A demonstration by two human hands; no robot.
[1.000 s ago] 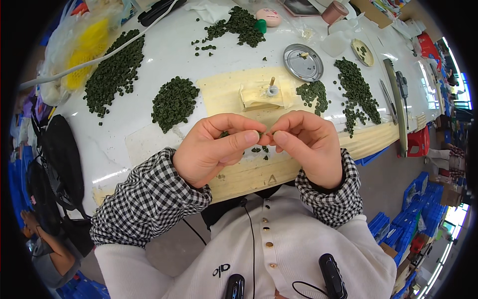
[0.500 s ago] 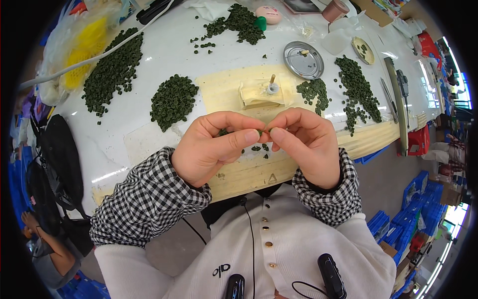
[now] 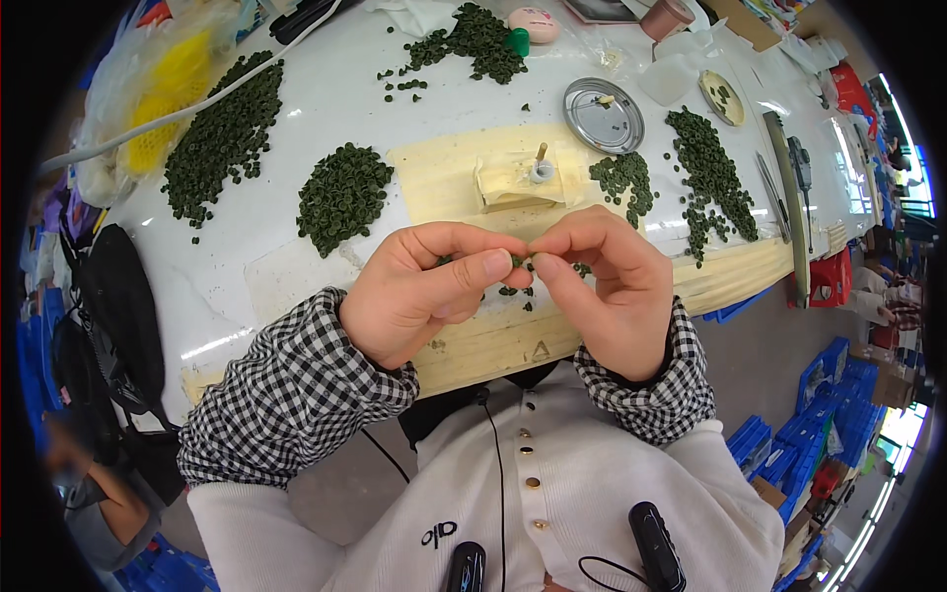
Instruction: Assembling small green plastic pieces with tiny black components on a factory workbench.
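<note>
Over the table's near edge, my left hand [image 3: 414, 286] and my right hand [image 3: 619, 291] meet fingertip to fingertip. Both are closed in a pinch on a small dark green round piece [image 3: 529, 263], mostly covered by the thumbs and fingers. More green shows in the gap of each hand; whether it is held or lies beyond, I cannot tell. Several loose green pieces [image 3: 513, 291] lie just below the fingertips. Beyond the hands stands a tape-covered block [image 3: 518, 187] with a small upright peg [image 3: 542, 158] in a whitish collar.
Heaps of green pieces lie at far left [image 3: 222, 138], left [image 3: 343, 197], back [image 3: 478, 44] and right [image 3: 712, 178]. A round metal lid [image 3: 604, 116] sits behind the block. Tweezers [image 3: 772, 192] and a long green bar [image 3: 786, 207] lie at right. A white cable [image 3: 178, 118] crosses the left.
My right hand has shifted slightly up, and its thumb and fingers have moved a little. The left hand keeps nearly the same place. At far left, another person's hand has moved.
</note>
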